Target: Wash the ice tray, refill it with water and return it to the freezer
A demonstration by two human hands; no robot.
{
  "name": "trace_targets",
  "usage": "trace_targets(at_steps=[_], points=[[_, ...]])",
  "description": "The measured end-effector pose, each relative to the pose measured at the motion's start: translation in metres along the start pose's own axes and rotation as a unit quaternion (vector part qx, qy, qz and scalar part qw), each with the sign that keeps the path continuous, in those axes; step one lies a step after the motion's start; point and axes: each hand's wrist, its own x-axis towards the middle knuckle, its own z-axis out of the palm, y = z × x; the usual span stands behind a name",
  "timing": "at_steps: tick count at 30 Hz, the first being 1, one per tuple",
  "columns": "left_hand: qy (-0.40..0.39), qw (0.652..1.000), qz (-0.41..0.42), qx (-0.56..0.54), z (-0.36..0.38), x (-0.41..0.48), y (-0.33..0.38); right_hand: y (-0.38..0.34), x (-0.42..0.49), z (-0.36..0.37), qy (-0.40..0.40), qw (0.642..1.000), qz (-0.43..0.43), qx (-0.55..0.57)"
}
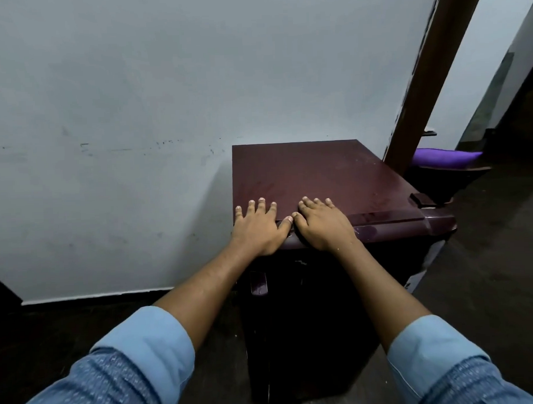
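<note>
A dark maroon fridge [312,170] stands against the pale wall, seen from above, with its door closed. My left hand [258,227] lies flat on the front left of its top, fingers straight and spread. My right hand [322,225] lies flat beside it, palm down over the door's top edge, thumbs almost touching. Neither hand holds anything. The door handle [258,282] shows below my left wrist. No ice tray is in view.
A brown wooden door frame [430,81] rises just right of the fridge. Behind it a dark chair carries a purple cushion [445,157]. The floor is dark, and a pale wall [135,115] fills the left and back.
</note>
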Motion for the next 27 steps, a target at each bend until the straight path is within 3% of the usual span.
trace_targets(at_steps=[17,22,27], points=[[0.018,1.0,-0.002,-0.003,0.0,-0.003,-0.001,-0.003,-0.009,-0.01,-0.014,1.0,0.005,0.027],[0.015,0.999,-0.008,0.04,-0.01,-0.013,0.005,-0.004,-0.026,-0.011,0.049,0.997,-0.022,0.056],[0.065,0.992,0.02,0.106,-0.016,-0.022,0.02,0.006,-0.056,0.001,0.108,0.994,0.003,0.034]])
